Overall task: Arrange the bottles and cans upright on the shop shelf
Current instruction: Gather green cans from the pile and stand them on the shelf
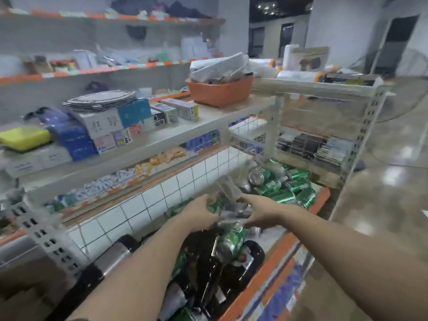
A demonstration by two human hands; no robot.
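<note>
Green cans [284,184] lie heaped on their sides at the far end of the low shelf [278,253], which has an orange front edge. Dark glass bottles [208,274] lie in a pile nearer me, with another green can [231,242] lying on top of them. Both my hands meet above this pile. My left hand [201,212] curls its fingers round a green can [215,206]. My right hand [257,214] grips a clear bottle [229,191] that sticks up tilted between the hands. The view is blurred, so the grips are only roughly visible.
A white tiled wall [162,200] backs the low shelf. The shelf above [162,135] carries boxes, plates and an orange basket [220,91]. A perforated metal upright [361,135] stands at the far right corner, and glossy floor [382,205] runs along the right.
</note>
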